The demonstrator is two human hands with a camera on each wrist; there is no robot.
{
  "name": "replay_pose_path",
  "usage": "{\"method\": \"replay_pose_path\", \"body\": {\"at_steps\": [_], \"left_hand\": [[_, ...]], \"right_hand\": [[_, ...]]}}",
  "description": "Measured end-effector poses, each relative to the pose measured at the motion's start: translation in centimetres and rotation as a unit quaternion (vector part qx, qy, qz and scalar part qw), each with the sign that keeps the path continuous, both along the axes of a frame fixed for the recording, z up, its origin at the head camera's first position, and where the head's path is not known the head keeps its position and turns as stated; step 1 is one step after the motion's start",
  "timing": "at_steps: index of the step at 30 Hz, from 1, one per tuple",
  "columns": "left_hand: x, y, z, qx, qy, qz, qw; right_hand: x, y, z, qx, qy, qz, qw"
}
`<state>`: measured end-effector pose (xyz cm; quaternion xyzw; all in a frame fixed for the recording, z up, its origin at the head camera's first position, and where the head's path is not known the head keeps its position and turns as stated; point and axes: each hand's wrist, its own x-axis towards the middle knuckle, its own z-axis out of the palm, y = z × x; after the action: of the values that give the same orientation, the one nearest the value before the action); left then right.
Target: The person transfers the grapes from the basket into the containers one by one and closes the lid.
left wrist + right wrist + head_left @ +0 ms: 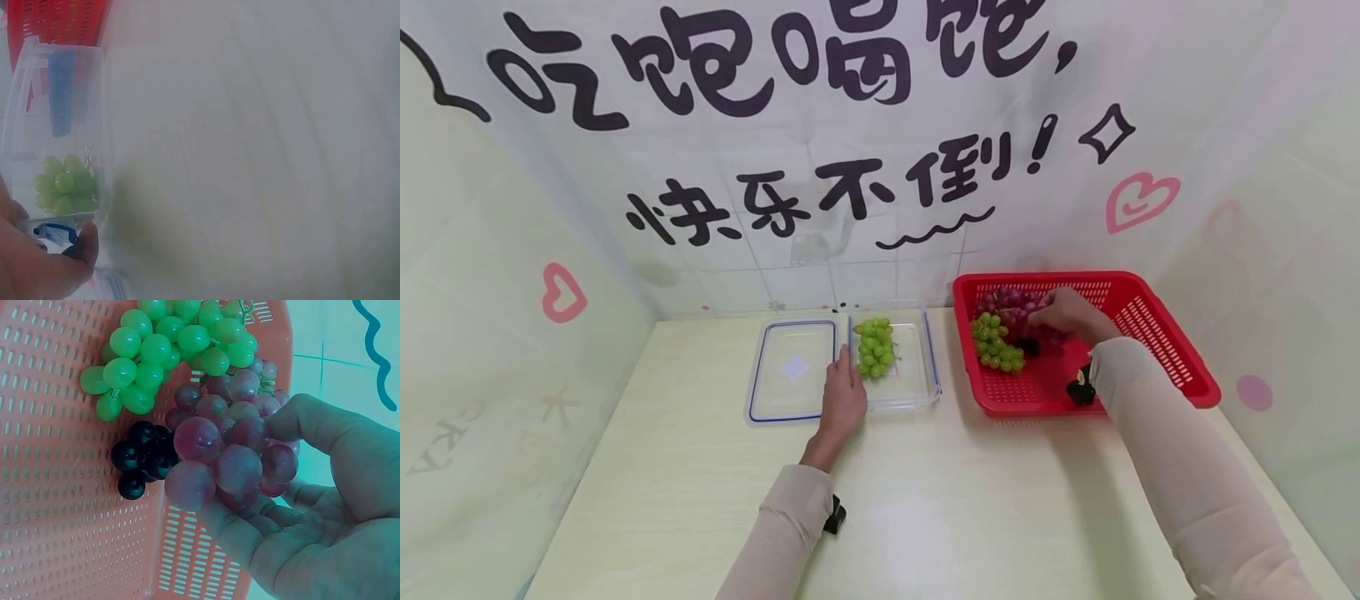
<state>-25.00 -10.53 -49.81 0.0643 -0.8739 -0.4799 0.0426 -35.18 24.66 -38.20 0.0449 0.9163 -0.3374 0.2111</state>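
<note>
My left hand (844, 398) grips the left edge of a clear plastic container (913, 358); in the left wrist view its thumb and fingers pinch that wall near a blue-edged clip (57, 234). Inside the container lies a bunch of green grapes (875, 346). Over at the right, my right hand (1066, 312) reaches into a red perforated basket (1180, 354). Its thumb and fingers hold a bunch of reddish-purple grapes (237, 465). Beside that bunch are another green bunch (150, 356) and a small black bunch (142, 456).
A clear lid with a blue seal (790, 396) lies flat to the left of the container. Behind the table (910, 517) stands a printed curtain (820, 133), close to the container and the basket. The basket's raised walls surround the right hand's grapes.
</note>
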Motion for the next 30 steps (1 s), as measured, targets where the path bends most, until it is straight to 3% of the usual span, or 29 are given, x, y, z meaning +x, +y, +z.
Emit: {"method": "replay_pose_path", "body": {"at_steps": [6, 17, 30], "left_hand": [[0.3, 0.1, 0.3, -0.004, 0.011, 0.004, 0.9999], [0.2, -0.1, 0.1, -0.004, -0.004, -0.001, 1.0], [0.1, -0.1, 0.2, 0.006, -0.007, -0.003, 1.0]], "right_hand": [[0.0, 0.0, 0.4, -0.007, -0.009, -0.002, 0.9999], [0.0, 0.1, 1.0, -0.019, -0.026, 0.003, 0.9995], [0.5, -0.1, 2.0, -0.043, -0.012, 0.026, 0.9987]]}}
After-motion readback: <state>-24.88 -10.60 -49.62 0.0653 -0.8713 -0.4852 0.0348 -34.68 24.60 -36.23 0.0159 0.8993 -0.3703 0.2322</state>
